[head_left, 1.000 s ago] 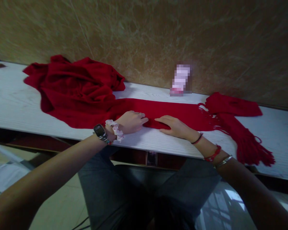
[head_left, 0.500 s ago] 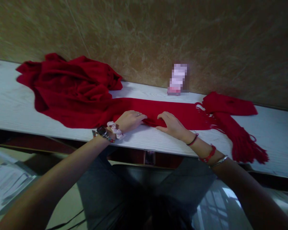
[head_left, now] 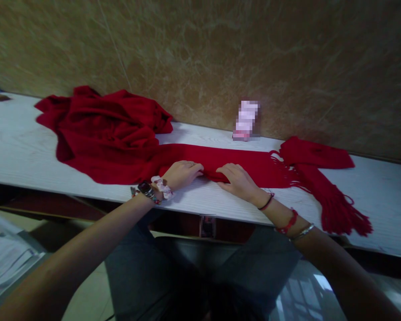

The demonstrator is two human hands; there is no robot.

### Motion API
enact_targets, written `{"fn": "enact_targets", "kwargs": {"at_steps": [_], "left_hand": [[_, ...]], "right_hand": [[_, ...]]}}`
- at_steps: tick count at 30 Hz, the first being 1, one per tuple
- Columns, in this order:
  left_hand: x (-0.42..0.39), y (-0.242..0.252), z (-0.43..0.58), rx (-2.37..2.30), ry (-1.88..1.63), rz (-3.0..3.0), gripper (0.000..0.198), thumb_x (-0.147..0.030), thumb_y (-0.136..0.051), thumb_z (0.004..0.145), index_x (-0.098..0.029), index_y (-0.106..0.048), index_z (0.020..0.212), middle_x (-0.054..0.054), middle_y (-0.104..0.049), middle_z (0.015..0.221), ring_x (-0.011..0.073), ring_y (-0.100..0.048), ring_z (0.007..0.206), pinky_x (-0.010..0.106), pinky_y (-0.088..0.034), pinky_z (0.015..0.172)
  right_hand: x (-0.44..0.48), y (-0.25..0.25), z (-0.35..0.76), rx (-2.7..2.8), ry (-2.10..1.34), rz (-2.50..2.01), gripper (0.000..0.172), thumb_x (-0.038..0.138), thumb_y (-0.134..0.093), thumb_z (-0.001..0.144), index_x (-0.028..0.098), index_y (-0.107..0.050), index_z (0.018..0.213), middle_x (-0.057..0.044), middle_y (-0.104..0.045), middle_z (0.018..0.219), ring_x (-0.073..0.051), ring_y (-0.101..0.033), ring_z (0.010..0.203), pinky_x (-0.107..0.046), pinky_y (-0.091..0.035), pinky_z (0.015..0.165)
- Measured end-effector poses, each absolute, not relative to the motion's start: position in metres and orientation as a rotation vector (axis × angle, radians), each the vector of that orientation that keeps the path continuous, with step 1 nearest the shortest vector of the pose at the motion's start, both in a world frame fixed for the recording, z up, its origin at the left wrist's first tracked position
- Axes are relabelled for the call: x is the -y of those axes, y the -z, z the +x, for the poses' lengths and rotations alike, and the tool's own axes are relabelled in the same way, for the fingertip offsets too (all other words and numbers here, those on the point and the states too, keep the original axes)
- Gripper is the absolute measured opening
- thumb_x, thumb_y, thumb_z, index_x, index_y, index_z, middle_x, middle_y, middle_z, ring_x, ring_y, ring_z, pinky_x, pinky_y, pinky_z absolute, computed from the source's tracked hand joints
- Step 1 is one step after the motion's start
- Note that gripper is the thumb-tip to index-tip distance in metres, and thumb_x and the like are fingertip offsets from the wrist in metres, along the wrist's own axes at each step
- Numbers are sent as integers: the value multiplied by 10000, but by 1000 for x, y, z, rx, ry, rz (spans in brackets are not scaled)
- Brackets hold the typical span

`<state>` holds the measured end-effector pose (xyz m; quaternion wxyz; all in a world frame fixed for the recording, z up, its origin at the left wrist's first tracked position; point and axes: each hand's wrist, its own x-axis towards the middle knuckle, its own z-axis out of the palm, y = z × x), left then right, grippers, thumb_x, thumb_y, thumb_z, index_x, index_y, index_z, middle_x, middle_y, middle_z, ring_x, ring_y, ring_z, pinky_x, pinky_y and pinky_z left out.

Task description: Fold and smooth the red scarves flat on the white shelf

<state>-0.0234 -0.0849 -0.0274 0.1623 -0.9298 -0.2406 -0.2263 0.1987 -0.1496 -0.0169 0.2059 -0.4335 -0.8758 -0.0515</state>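
A long red scarf (head_left: 247,160) lies stretched flat along the white table (head_left: 20,151), and its left part is bunched in a heap (head_left: 110,129). My left hand (head_left: 182,174) sits at the near edge of the flat strip with fingers curled onto the cloth. My right hand (head_left: 237,179) is just to the right of it, fingers bent and closed on the same edge. The two hands are a few centimetres apart. A watch and a scrunchie are on my left wrist, bracelets on my right.
Another red fringed piece (head_left: 334,200) lies at the right, its tassels reaching the table's front edge. A small blurred pink object (head_left: 245,120) stands against the brown marbled wall (head_left: 220,58). My lap is below the table edge.
My right hand went from lying flat on the scarf to fingers bent and closed on its near edge, and it moved slightly left toward the left hand. The scarf's edge is bunched a little between the hands.
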Motion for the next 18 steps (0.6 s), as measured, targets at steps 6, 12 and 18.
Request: {"fn": "enact_targets", "kwargs": {"at_steps": [6,12,18], "left_hand": [[85,28,-24,748,637,-2612,219,-274,-449,913,-152,-611,832,28,-656,697,141,-615,628,232,-444,572],[87,26,-24,732,645,-2594,245,-249,-421,922,-147,-614,809,38,-650,716,145,-606,674,248,-455,609],[89,23,-24,697,646,-2588,250,-226,-425,917,-137,-625,795,54,-632,803,146,-584,717,245,-450,608]], "right_hand": [[148,18,205,2428,247,-1291,238,95,-507,804,147,-599,1018,-108,-627,942,-228,-539,887,-359,-407,785],[147,19,212,2427,231,-1304,169,154,-473,864,147,-642,870,-88,-624,787,-197,-542,772,-338,-383,733],[148,16,214,2490,381,-1238,223,168,-424,894,154,-646,876,-68,-637,782,-185,-538,747,-320,-377,691]]}}
